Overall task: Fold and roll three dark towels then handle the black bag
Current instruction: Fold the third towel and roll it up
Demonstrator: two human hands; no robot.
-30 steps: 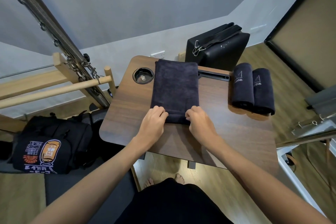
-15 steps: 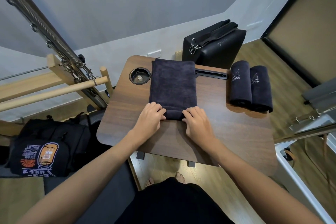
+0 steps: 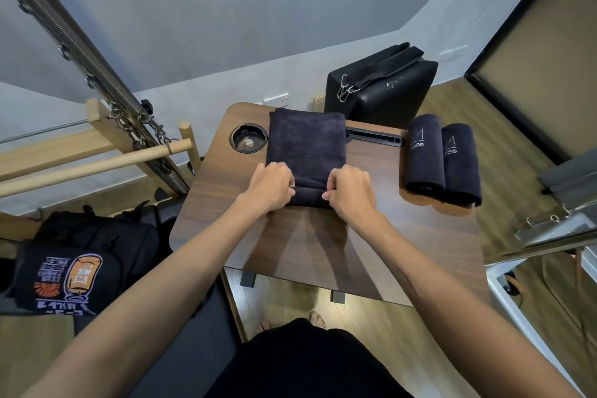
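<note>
A dark folded towel (image 3: 305,142) lies lengthwise on the brown table (image 3: 323,249), its near end turned into a short roll. My left hand (image 3: 273,186) grips the roll's left end and my right hand (image 3: 350,192) grips its right end, fingers curled over the cloth. Two rolled dark towels, one (image 3: 423,155) beside the other (image 3: 460,163), lie side by side at the table's right. A black bag (image 3: 381,90) with a strap and metal clips stands on the floor behind the table.
A round cup holder (image 3: 248,142) sits left of the towel and a black slot (image 3: 374,137) to its right. A black backpack with an orange print (image 3: 74,271) lies at the left. Wooden bars and a metal spring frame (image 3: 97,158) stand left; metal fittings (image 3: 555,223) at right.
Both hands have moved away from me along the towel, rolling its near end further up; the flat part of the towel is shorter now.
</note>
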